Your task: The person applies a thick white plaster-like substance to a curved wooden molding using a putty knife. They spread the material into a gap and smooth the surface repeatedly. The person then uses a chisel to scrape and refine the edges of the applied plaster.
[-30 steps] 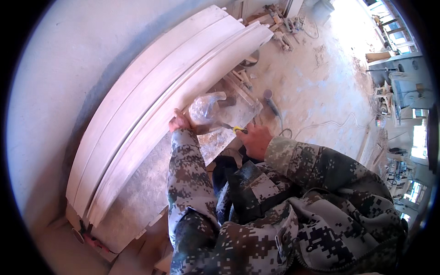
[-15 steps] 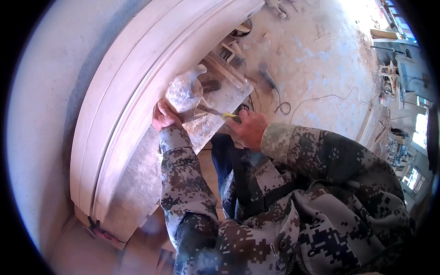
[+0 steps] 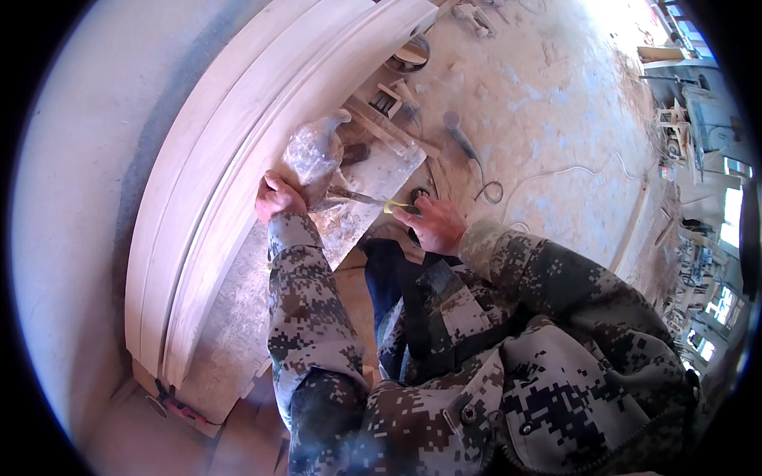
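My left hand (image 3: pixel 278 197) is wrapped round the near left side of a whitish, smeared, translucent plastic container (image 3: pixel 312 152), shaped like a bottle with a narrow neck at its far end. It is tilted over a dusty, stained board (image 3: pixel 361 210). My right hand (image 3: pixel 436 224) grips a scraper (image 3: pixel 361 196) by its yellow and dark handle. The scraper's flat blade points left, its tip at the container's near right side. Whether the tip is inside or only touching, I cannot tell. A dark cylindrical thing (image 3: pixel 355 154) lies just right of the container.
Long pale curved mouldings (image 3: pixel 230 159) run along the left beside the wall. On the floor to the right lie a grey power tool (image 3: pixel 460 135) with its cord and a round pan (image 3: pixel 409 54). A red tool (image 3: pixel 186 411) lies at the lower left. Wood strips (image 3: pixel 381 127) border the board.
Both hands and the container sit slightly further left in the picture, as the view has shifted a little. Slightly more of the scraper's blade shows. Both grips stay the same.
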Demonstrator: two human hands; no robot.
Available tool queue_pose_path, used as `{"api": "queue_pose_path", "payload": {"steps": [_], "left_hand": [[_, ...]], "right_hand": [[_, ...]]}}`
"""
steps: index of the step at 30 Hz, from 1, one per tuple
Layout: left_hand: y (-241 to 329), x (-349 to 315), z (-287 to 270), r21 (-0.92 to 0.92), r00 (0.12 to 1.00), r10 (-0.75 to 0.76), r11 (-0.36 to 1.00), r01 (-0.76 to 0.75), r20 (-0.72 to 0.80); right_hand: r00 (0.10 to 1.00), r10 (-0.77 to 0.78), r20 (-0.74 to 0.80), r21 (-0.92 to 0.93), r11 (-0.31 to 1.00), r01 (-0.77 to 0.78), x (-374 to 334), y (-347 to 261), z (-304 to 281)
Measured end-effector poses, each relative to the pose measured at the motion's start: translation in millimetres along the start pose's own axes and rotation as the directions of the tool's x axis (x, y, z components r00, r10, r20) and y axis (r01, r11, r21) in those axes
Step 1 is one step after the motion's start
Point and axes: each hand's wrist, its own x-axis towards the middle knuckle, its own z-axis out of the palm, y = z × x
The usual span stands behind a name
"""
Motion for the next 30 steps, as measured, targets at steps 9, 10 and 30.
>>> {"api": "queue_pose_path", "payload": {"steps": [9,10,30], "left_hand": [[2,7,2,0.004,0.999,0.042,0.999,-0.041,-0.011],[3,8,3,0.009,0.999,0.041,0.999,-0.041,-0.004],[3,4,1,-0.090,0.997,0.073,0.993,-0.070,0.029]], "right_hand": [[0.988,0.106,-0.108,0.025,0.994,-0.104,-15,-16,38],[0.984,0.121,-0.128,0.032,0.992,-0.118,-16,-18,41],[0.888,0.352,0.298,0.121,0.908,-0.400,40,-65,-51]]}}
